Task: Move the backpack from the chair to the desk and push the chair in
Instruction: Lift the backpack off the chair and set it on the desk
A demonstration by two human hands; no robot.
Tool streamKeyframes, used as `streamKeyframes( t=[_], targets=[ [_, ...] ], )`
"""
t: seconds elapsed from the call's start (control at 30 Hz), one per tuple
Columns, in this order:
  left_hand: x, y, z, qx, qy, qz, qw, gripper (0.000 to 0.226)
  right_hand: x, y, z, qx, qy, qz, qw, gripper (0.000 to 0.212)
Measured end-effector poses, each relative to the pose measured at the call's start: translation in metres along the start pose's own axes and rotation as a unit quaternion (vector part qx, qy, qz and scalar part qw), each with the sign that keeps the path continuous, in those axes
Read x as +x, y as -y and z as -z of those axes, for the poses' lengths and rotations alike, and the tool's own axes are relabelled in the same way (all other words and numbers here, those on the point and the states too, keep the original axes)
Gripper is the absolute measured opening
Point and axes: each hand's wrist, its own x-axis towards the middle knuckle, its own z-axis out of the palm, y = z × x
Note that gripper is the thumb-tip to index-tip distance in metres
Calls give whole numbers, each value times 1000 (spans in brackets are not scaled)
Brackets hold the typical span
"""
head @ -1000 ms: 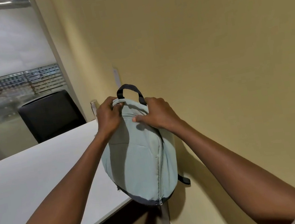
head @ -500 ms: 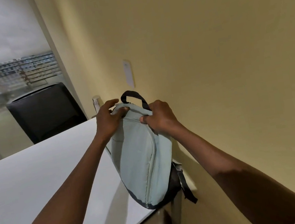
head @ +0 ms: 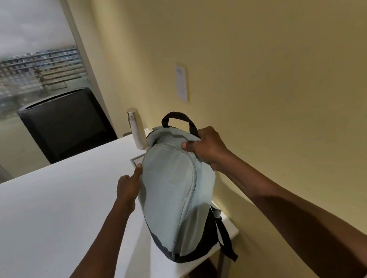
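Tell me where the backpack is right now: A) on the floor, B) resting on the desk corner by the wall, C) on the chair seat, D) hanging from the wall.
B: the backpack rests on the desk, right hand gripping its top.

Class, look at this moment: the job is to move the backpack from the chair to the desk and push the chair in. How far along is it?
Done: the backpack already rests on the desk, near the wall-side corner. In hand: the right hand grips its top, while the left hand touches its side with fingers loose. Left: letting go and pushing the chair in; that chair is not in view.
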Motion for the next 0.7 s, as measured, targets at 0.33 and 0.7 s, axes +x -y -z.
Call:
streamKeyframes(
  t=[0.33,0.7],
  targets=[
    [-9,29,-37,4,100,45,994,73,31,-50,18,-100,-45,-15,994,16],
    [-1,90,-90,325,145,-112,928,84,57,-65,22,-355,-126,100,921,24]
  ],
)
